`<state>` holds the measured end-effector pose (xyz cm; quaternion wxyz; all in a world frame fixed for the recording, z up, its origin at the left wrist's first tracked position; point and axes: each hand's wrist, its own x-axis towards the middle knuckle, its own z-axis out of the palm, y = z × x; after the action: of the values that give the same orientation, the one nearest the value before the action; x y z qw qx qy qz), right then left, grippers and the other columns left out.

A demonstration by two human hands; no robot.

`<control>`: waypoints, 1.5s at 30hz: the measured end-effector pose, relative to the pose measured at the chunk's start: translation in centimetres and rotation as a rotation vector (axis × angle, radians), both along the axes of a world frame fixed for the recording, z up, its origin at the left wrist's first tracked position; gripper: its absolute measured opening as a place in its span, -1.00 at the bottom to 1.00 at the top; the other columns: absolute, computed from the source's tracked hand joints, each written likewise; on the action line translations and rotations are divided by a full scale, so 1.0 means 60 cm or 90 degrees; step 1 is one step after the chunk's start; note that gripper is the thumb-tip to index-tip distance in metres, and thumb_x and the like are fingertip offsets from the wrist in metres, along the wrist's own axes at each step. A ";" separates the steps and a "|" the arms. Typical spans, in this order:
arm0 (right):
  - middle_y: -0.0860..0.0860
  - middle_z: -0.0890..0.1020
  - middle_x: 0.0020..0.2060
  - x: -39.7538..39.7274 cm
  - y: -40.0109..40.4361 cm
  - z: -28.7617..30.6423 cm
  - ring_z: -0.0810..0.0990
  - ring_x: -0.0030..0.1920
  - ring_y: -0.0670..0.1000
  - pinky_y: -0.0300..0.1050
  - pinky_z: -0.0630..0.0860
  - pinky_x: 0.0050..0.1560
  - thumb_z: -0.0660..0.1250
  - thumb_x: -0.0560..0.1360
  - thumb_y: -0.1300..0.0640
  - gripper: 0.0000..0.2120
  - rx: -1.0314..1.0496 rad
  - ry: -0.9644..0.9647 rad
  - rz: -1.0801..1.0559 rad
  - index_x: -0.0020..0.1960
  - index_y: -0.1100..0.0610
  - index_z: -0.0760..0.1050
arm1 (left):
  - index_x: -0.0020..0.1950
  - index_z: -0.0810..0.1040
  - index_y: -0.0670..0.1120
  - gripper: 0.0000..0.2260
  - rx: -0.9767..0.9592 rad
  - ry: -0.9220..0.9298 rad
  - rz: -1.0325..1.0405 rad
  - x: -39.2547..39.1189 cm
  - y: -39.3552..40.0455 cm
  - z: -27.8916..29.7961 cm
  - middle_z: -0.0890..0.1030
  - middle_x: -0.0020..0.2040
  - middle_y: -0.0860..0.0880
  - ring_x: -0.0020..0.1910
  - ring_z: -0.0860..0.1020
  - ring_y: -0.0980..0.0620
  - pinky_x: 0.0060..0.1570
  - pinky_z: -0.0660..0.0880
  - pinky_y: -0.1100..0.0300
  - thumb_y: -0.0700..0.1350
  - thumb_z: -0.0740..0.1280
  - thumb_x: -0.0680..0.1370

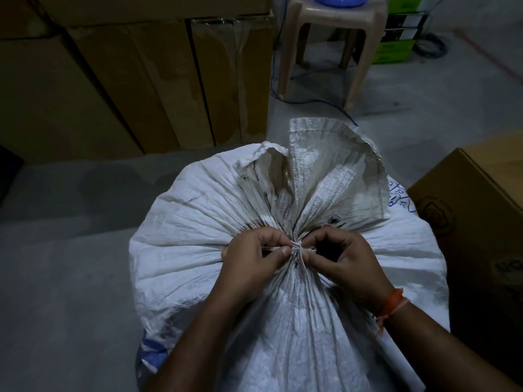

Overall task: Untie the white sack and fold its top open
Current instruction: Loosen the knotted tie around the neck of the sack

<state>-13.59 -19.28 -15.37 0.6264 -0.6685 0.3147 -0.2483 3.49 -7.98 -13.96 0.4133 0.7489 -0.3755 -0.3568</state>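
Both forearms come in from the near edge of the view, over the body of the white sack (198, 222), which stands on the grey floor (70, 278) right below the camera and fills the lower centre. The right wrist has an orange thread band (392, 305).

Left hand (249, 258): thumb and forefinger are curled in and pinch a thin white tie strip (297, 250) on the left side of the knot, w/ a short tail running off left under the fingers. Right hand (348, 264): fingers are curled into a loop, tips pinching the same tie on the right side. Neither hand is open; both are closed on the tie.

Key relation: the knot sits dead centre between the two hands, touching both sets of fingertips, approx equal reach for each. The tie wraps the gathered neck crosswise, left to right, while the sack's pleats radiate out from it. So, my judgement, the loosening pull goes sideways along the tie, hands apart, not up.

The knot looks still tight, so the untie step is in hand and the fold-open is not yet begun.

Beyond the knot the free sack top (325, 171) flares up and away from the hands, crumpled, mouth partly gaping.

Further out: a cardboard box (467, 207) just beside the sack at the right, tall cartons (127, 80) along the far left, and a plastic stool (336, 38) at the far centre w/ something blue on it.
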 end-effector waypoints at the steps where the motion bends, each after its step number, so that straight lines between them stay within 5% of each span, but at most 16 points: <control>1: 0.20 0.71 -0.14 0.000 0.000 0.000 0.67 -0.13 0.24 0.20 0.59 -0.01 0.58 0.42 0.35 -0.85 -0.002 0.002 0.001 -0.09 0.18 0.68 | -0.08 0.73 0.12 -0.89 0.000 0.000 0.000 0.000 0.000 -0.001 0.77 -0.21 0.09 -0.14 0.74 0.05 0.10 0.65 -0.20 0.08 0.45 0.46; 16: 0.25 0.69 -0.14 -0.002 0.000 0.000 0.64 -0.14 0.12 0.07 0.56 -0.05 0.57 0.43 0.35 -0.86 0.002 -0.002 0.007 -0.08 0.19 0.68 | -0.08 0.72 0.12 -0.86 -0.005 0.049 0.014 -0.006 0.000 0.000 0.73 -0.24 0.12 -0.18 0.67 0.13 0.21 0.59 -0.31 0.11 0.44 0.44; 20: 0.25 0.69 -0.14 0.000 0.000 -0.003 0.63 -0.14 0.07 0.04 0.54 -0.05 0.57 0.43 0.35 -0.86 0.018 -0.012 0.004 -0.09 0.19 0.68 | -0.09 0.72 0.07 -0.87 -0.011 0.063 0.013 -0.007 -0.001 -0.002 0.70 -0.29 0.13 -0.24 0.62 0.14 0.10 0.62 -0.20 0.07 0.44 0.44; 26: 0.20 0.73 -0.09 0.004 0.004 -0.006 0.71 -0.02 0.24 0.11 0.61 0.06 0.57 0.43 0.31 -0.88 0.014 -0.026 0.004 -0.07 0.24 0.67 | -0.13 0.69 0.26 -0.90 0.001 -0.001 0.033 -0.022 -0.015 -0.010 0.72 -0.24 0.16 -0.09 0.73 0.00 0.16 0.60 -0.30 0.15 0.41 0.40; 31: 0.08 0.74 -0.14 0.003 0.002 -0.004 0.70 -0.09 0.00 -0.14 0.61 0.00 0.56 0.43 0.38 -0.85 0.019 -0.031 0.019 -0.09 0.19 0.69 | -0.06 0.74 0.08 -0.85 -0.014 0.039 0.037 -0.015 -0.013 -0.016 0.78 -0.15 0.05 -0.07 0.76 -0.04 0.11 0.67 -0.20 0.08 0.47 0.43; 45: 0.05 0.73 -0.15 0.001 -0.002 -0.006 0.69 -0.10 -0.03 -0.17 0.57 0.00 0.58 0.41 0.35 -0.86 0.009 -0.024 0.023 -0.09 0.20 0.69 | -0.06 0.68 0.08 -0.80 -0.049 0.044 -0.010 0.011 0.004 0.002 0.79 -0.12 0.04 -0.05 0.77 0.03 0.13 0.66 -0.19 0.13 0.54 0.41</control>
<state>-13.51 -19.39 -15.70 0.6416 -0.6648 0.2924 -0.2470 4.16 -7.73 -13.87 0.4520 0.7168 -0.3801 -0.3707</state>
